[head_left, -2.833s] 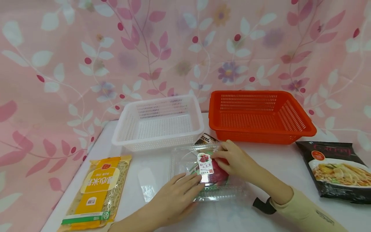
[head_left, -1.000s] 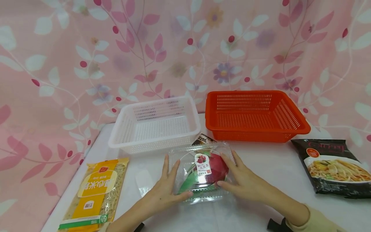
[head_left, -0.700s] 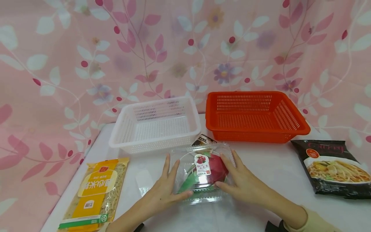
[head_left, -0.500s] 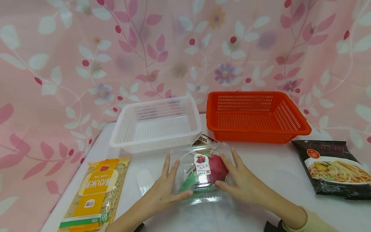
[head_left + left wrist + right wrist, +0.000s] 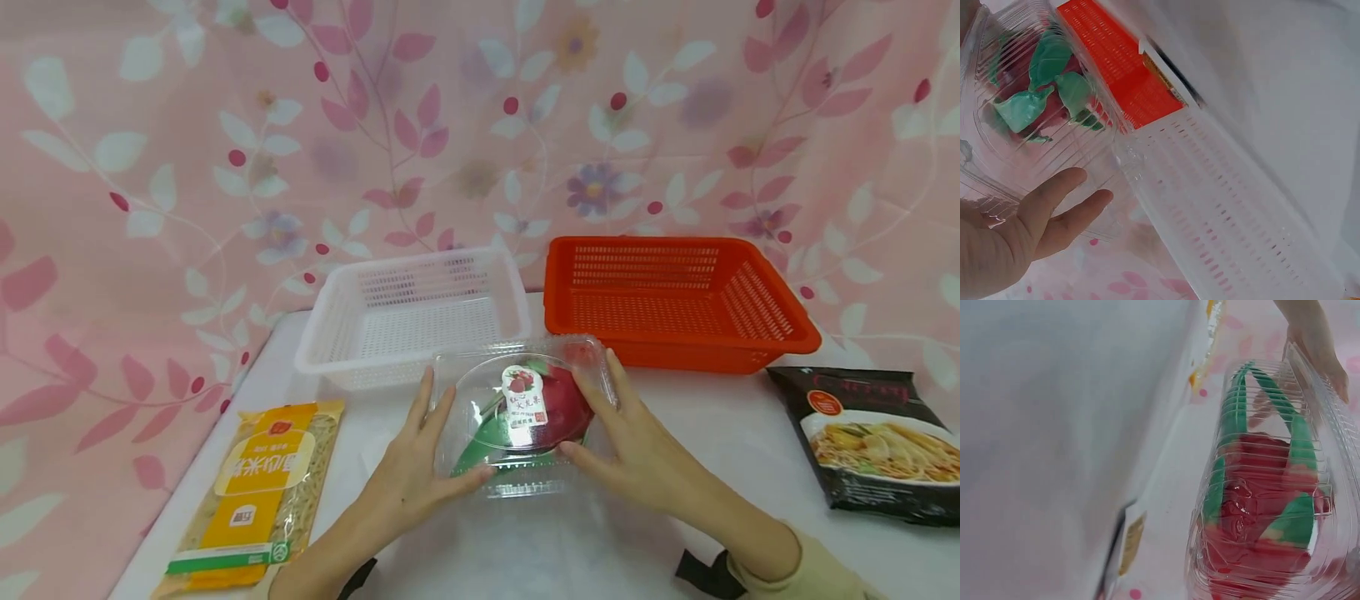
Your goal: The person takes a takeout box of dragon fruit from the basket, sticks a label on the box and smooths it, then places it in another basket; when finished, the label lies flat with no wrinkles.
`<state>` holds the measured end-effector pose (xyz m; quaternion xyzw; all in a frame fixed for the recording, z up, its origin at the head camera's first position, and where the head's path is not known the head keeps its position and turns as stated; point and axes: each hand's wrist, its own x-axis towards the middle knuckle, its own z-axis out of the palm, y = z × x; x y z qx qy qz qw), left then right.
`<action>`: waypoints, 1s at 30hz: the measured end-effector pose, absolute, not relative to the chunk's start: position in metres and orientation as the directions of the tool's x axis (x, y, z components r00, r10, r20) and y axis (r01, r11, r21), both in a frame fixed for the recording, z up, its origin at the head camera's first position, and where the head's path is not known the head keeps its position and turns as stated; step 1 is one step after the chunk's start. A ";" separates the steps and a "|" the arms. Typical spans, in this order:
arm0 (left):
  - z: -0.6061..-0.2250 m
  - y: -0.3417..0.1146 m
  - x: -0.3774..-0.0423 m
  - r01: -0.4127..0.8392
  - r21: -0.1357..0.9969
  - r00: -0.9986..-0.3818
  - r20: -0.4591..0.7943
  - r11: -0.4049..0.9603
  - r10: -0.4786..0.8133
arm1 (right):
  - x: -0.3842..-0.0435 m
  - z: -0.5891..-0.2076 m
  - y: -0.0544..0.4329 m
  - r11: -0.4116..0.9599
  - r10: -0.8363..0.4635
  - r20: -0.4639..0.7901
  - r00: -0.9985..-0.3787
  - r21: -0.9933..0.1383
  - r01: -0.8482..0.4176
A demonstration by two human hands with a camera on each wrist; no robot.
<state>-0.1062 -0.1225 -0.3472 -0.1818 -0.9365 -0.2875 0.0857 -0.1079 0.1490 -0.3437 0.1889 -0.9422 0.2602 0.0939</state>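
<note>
A clear plastic clamshell box (image 5: 517, 485) is held raised and tilted over the table, between both hands. Through its lid shows a red dragon fruit (image 5: 566, 408) with green leaves, and a white label (image 5: 522, 397) sits on top. My left hand (image 5: 405, 467) grips the box's left side, thumb at the front rim and fingers spread along the edge. On the opposite side my right hand (image 5: 637, 446) grips it, thumb near the front and fingers along the right edge. In the left wrist view, fingers (image 5: 1079, 215) lie against the ribbed plastic; the fruit's leaves show through.
Behind the box stand a white basket (image 5: 318, 368) and a red basket (image 5: 675, 354). A yellow noodle packet (image 5: 251, 500) lies left, a black noodle packet (image 5: 873, 442) right. A small dark card-like pack (image 5: 1129, 540) appears in the right wrist view.
Both hands have come to the box's sides from resting on its lid, then lifted it off the table. It has risen and tipped, and now covers the small dark pack behind it.
</note>
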 end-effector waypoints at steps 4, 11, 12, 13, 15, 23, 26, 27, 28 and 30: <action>-0.340 -0.125 -0.110 0.429 0.505 -0.899 0.319 0.749 0.300 | -0.112 -0.333 0.146 0.795 -0.309 0.300 -0.902 -0.439 -0.419; -0.323 -0.135 -0.119 0.441 0.502 -0.885 0.382 0.744 0.267 | -0.124 -0.316 0.134 0.777 -0.324 0.313 -0.893 -0.451 -0.440; -0.321 -0.136 -0.121 0.438 0.500 -0.884 0.389 0.747 0.258 | -0.126 -0.314 0.132 0.772 -0.324 0.316 -0.892 -0.457 -0.442; -0.318 -0.138 -0.122 0.436 0.495 -0.883 0.395 0.752 0.252 | -0.128 -0.313 0.130 0.768 -0.323 0.320 -0.891 -0.461 -0.444; -0.313 -0.141 -0.125 0.420 0.485 -0.886 0.401 0.767 0.232 | -0.133 -0.310 0.125 0.760 -0.324 0.333 -0.885 -0.465 -0.453; -0.301 -0.155 -0.148 0.410 0.547 -0.885 0.432 0.729 0.174 | -0.159 -0.296 0.104 0.716 -0.326 0.405 -0.855 -0.485 -0.502; -0.302 -0.164 -0.159 0.433 0.566 -0.864 0.481 0.702 0.144 | -0.171 -0.293 0.094 0.704 -0.325 0.446 -0.834 -0.475 -0.528; -0.303 -0.166 -0.163 0.454 0.566 -0.846 0.515 0.688 0.135 | -0.175 -0.293 0.090 0.704 -0.321 0.460 -0.828 -0.469 -0.533; -0.304 -0.169 -0.168 0.481 0.559 -0.822 0.554 0.675 0.127 | -0.179 -0.292 0.086 0.707 -0.315 0.472 -0.824 -0.462 -0.535; -0.307 -0.174 -0.179 0.534 0.534 -0.766 0.634 0.655 0.107 | -0.188 -0.294 0.079 0.710 -0.307 0.509 -0.804 -0.440 -0.550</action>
